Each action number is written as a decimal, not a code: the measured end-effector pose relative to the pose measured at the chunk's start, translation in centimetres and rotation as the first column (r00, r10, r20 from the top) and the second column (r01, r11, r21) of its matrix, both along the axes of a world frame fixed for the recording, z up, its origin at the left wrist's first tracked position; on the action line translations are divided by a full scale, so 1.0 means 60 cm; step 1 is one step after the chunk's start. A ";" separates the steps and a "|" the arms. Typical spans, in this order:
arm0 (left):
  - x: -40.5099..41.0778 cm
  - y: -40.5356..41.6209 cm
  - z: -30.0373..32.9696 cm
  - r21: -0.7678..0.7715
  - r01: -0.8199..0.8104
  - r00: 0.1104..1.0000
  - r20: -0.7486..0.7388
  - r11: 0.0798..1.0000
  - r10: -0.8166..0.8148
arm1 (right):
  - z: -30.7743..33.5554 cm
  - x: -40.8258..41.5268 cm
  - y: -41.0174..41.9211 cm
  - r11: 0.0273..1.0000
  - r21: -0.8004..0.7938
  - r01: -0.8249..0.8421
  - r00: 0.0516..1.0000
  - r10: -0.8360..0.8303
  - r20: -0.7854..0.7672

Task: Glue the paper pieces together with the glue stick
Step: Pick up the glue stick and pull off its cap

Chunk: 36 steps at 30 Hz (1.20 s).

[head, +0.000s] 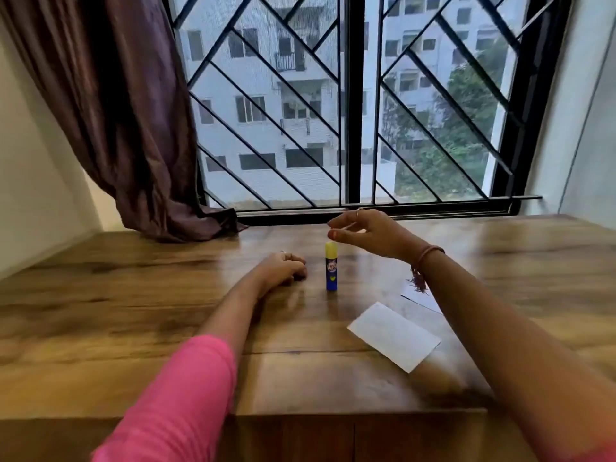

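Note:
A blue glue stick (pixel 331 267) with a yellow cap stands upright on the wooden table (pixel 133 311). My right hand (pixel 363 233) hovers just above its cap, fingers spread, holding nothing. My left hand (pixel 283 266) rests on the table to the left of the glue stick with its fingers curled in. A white paper piece (pixel 395 335) lies flat to the right, nearer to me. A second paper piece (pixel 422 300) lies beyond it, mostly hidden under my right forearm.
A barred window (pixel 346 105) rises behind the table's far edge. A dark brown curtain (pixel 123 111) hangs at the left and bunches on the table's back left corner. The table's front edge runs across near me.

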<state>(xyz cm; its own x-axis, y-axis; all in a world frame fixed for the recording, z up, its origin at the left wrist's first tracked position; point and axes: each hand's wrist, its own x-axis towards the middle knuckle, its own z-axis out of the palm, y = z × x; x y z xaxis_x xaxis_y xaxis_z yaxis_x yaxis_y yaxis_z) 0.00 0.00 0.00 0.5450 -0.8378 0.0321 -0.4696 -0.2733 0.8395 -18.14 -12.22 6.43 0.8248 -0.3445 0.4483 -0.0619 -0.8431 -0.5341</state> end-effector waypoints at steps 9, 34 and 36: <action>-0.016 0.012 0.003 -0.118 0.198 0.979 0.073 0.973 -0.190 | -0.047 0.022 -0.006 1.000 -0.001 -0.023 1.000 0.023 0.000; -0.073 0.016 0.032 -0.434 0.278 0.957 0.198 0.857 -0.211 | -0.029 -0.009 0.022 0.942 0.300 -0.149 0.958 0.063 0.279; -0.072 0.018 0.032 -0.426 0.299 0.951 0.208 0.854 -0.229 | -0.026 -0.012 0.022 0.940 0.293 -0.175 0.957 0.093 0.273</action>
<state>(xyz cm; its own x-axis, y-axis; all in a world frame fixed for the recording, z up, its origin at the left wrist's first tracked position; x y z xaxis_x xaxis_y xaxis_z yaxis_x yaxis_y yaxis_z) -4.35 1.08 1.91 0.2653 -0.8255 0.4982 -0.5952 0.2663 0.7581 -18.86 -10.89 4.88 0.7471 -0.3939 0.5354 0.2112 -0.6231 -0.7531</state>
